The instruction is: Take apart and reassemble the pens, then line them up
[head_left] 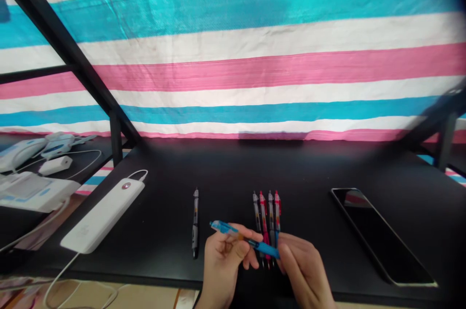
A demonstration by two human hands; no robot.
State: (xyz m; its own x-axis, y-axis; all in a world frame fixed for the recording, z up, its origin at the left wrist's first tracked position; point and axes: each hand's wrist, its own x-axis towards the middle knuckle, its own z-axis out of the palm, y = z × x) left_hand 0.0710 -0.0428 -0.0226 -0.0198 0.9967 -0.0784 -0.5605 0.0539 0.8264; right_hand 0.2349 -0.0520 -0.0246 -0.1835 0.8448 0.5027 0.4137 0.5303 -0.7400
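Observation:
A blue retractable pen (267, 249) is held in the air between my two hands, tilted with its clear blue clip end to the left. My left hand (227, 255) is closed around the barrel near the middle. The fingers of my right hand (300, 263) pinch the blue grip end, hiding the tip. Behind and below lies a row of several pens with grey and red tops, including a red pen (262, 207) and a grey pen (271, 204); their lower parts are partly covered by my hands. Left of them a single black-and-grey pen (195, 221) lies apart.
A white power bank (104, 214) with a cable lies on the black table (163, 163) at left. On the right rests a dark phone (380, 236). White devices and cables (32, 190) occupy a neighbouring surface. Black frame bars (73, 61) stand before a striped sheet (255, 71).

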